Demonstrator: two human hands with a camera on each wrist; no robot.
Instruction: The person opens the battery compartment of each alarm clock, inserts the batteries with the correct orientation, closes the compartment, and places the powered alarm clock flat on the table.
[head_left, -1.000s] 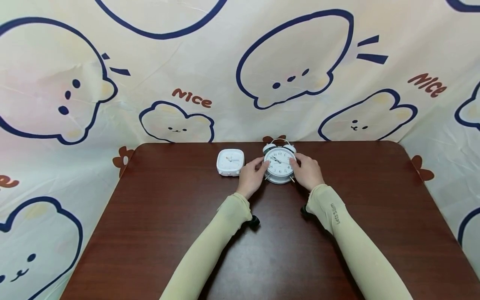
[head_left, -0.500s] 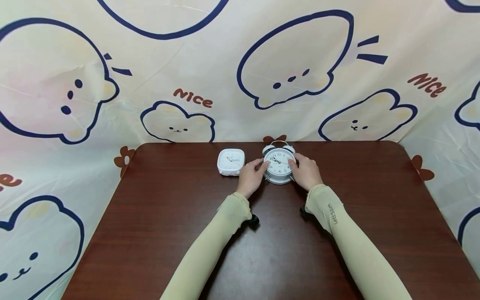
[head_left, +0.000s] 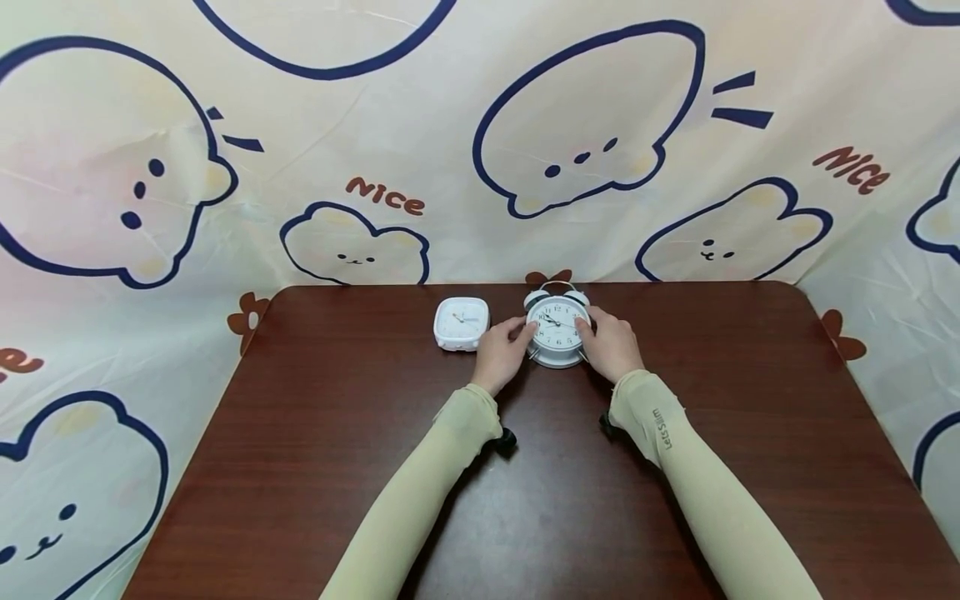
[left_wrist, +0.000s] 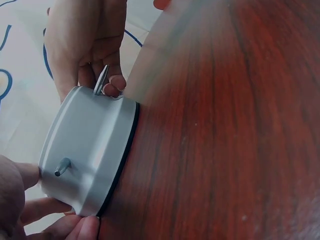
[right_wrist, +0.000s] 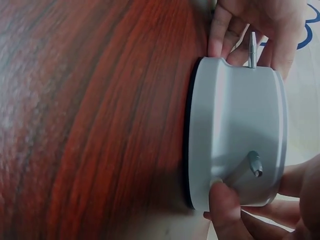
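Observation:
A round white twin-bell alarm clock (head_left: 557, 323) lies on its back at the far side of the table, dial up, its two bells and wire handle toward the wall. My left hand (head_left: 501, 354) grips its left side, thumb on the rim of the dial. On the opposite side my right hand (head_left: 612, 343) holds it the same way. Both wrist views show the silvery case (left_wrist: 87, 140) with two metal feet sticking out and a dark back edge against the tabletop. Fingertips (right_wrist: 225, 200) reach down around the case. Just left of my left hand sits a white rounded-square clock (head_left: 461, 323).
The brown wooden table (head_left: 315, 467) has rounded far corners. A cloth backdrop (head_left: 450, 133) with cartoon outlines rises right behind its far edge and along both sides. Dark straps (head_left: 506, 442) show at both wrists.
Both hands keep their grip on the round alarm clock, which shifts very slightly left in view. The square clock stays where it was.

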